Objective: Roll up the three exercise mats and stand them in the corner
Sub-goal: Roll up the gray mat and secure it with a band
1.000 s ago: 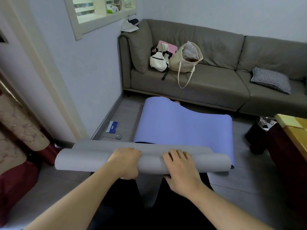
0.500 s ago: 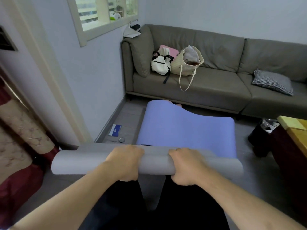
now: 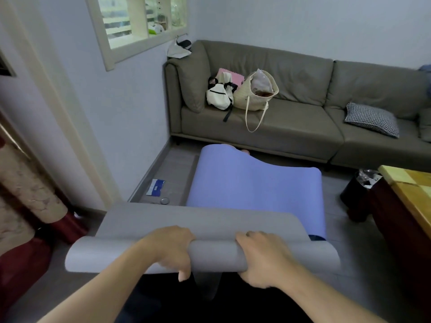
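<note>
- Grey exercise mat [image 3: 210, 220] partly rolled, the roll lying crosswise just in front of the person's body, a flat unrolled stretch running from the roll toward the sofa [image 3: 291, 127].
- Roll lifted a little off the floor rather than pressed flat to it, judging by the loose grey flap hanging below between the two wrists; probably held this way to tighten the turns and keep the ends level.
- Left hand [image 3: 170, 249] curled over the roll left of its middle, fingers wrapped down and under, a fingertip peeping out below the roll's lower edge.
- Right hand [image 3: 261, 257] clasped over the roll right of its middle, fingers bent over the top, thumb side tucked beneath; both hands closed round the mat, near each other with a bare stretch of roll between them.
- Central, close-set grip likely chosen to turn the roll as one piece; outer ends left free, the right end looking slightly looser.
- Blue exercise mat [image 3: 254, 194] lying open on the floor between the grey mat and the sofa, its far edge rumpled upward near the sofa's base, not yet rolled.
- Third mat not clearly visible.
- Corner beside the sofa's left arm holding no standing mat; by that reckoning, task still early, on the first roll.
</note>
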{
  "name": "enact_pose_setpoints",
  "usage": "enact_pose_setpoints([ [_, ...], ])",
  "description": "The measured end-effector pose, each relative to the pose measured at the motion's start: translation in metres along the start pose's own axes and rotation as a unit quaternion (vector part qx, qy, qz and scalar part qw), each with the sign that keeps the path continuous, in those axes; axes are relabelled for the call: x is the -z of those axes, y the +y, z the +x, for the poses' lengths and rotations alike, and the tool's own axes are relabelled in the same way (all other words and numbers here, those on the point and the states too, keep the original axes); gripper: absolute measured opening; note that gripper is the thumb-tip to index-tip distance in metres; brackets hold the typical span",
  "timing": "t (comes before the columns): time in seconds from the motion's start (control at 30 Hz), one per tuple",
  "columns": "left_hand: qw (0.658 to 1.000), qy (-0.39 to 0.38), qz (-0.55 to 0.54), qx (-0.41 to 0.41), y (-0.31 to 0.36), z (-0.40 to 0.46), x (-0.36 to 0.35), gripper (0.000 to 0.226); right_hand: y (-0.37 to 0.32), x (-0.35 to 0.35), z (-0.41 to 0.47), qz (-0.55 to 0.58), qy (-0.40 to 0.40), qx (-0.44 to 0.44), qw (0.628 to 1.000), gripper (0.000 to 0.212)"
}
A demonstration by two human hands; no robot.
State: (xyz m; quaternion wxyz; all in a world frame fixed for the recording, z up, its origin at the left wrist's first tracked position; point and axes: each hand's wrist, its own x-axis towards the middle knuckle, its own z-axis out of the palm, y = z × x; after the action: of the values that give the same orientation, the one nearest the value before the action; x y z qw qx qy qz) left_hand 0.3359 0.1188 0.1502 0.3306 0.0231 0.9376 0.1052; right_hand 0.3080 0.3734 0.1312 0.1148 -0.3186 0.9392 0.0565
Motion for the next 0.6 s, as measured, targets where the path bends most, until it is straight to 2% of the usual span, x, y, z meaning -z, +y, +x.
enact_pose_setpoints([
  [0.07,0.999,0.038,0.021,0.014,0.001,-0.002,-0.009,0.056,0.002,0.009,0.009,-0.001,-0.032,0.002,0.999,0.040],
  [0.23,0.987,0.113,0.113,0.019,0.006,-0.005,-0.038,0.050,0.001,0.012,0.023,-0.005,-0.094,0.018,0.995,0.043],
  [0.33,0.979,0.151,0.138,0.022,0.007,-0.010,-0.042,0.044,0.001,0.009,0.025,0.006,-0.102,0.016,0.995,0.044],
  [0.47,0.964,0.217,0.149,0.022,0.013,-0.012,-0.045,0.046,0.002,0.005,0.021,0.016,-0.087,-0.008,0.996,0.046],
  [0.6,0.956,0.243,0.164,0.023,0.020,-0.007,-0.053,0.049,0.003,0.011,0.021,0.027,-0.090,-0.012,0.996,0.045],
])
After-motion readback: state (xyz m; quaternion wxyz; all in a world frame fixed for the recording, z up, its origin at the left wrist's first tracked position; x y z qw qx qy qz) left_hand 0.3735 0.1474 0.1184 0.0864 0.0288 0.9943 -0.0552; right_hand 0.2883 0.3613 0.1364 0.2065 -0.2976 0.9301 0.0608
